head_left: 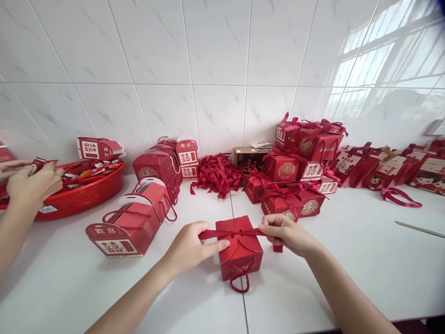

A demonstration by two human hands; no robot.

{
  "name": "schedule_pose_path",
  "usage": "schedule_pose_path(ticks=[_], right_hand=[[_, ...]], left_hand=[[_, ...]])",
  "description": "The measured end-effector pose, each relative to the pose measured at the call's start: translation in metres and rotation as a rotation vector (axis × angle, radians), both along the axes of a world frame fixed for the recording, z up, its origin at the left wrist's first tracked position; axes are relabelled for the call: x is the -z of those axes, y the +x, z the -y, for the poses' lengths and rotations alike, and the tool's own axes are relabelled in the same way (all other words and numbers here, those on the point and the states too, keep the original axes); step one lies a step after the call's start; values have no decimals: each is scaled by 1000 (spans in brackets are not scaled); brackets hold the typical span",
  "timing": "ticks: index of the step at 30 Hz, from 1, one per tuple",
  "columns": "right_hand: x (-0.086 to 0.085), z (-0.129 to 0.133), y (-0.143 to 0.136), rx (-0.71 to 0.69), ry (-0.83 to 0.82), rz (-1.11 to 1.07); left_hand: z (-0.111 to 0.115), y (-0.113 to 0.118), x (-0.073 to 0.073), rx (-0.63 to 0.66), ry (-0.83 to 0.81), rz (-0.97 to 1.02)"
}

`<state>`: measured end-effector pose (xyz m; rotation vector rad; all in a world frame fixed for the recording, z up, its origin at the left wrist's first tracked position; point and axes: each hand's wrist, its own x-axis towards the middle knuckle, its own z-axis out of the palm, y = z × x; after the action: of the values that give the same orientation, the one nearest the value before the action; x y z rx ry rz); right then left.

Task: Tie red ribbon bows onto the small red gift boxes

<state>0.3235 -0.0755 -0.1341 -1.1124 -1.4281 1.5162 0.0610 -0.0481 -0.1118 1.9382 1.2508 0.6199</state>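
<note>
We observe the left hand [191, 246] with its fingers closed on one end of a dark red ribbon [209, 234], its thumb pressing the lid of a red box [241, 260], while the right hand [287, 232] pinches the other end. We note the box upright on the white table [358, 260], between both hands, ribbon across its top, in front of a ribbon pile [219, 174].

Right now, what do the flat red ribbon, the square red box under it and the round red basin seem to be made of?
The ribbon: probably fabric, slight sheen, bunching at its middle.
The box: likely card, smooth, fairly matte, folded flaps.
The basin: apparently plastic, glossy, highlights on its wall.
</note>
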Motion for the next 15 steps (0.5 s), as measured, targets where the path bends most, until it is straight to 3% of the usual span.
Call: schedule_pose_path(ticks=[3, 7, 11, 15], right_hand=[[0, -1, 5, 52, 49, 56], [-3, 2, 5, 56, 10, 56], [-14, 11, 2, 41, 20, -76], [-33, 19, -2, 15, 58, -184]], left_hand=[[0, -4, 4, -97, 136, -196], [-1, -7, 4, -41, 148, -227], [4, -8, -7, 28, 304, -216], [15, 11, -23, 106, 551, -163]])
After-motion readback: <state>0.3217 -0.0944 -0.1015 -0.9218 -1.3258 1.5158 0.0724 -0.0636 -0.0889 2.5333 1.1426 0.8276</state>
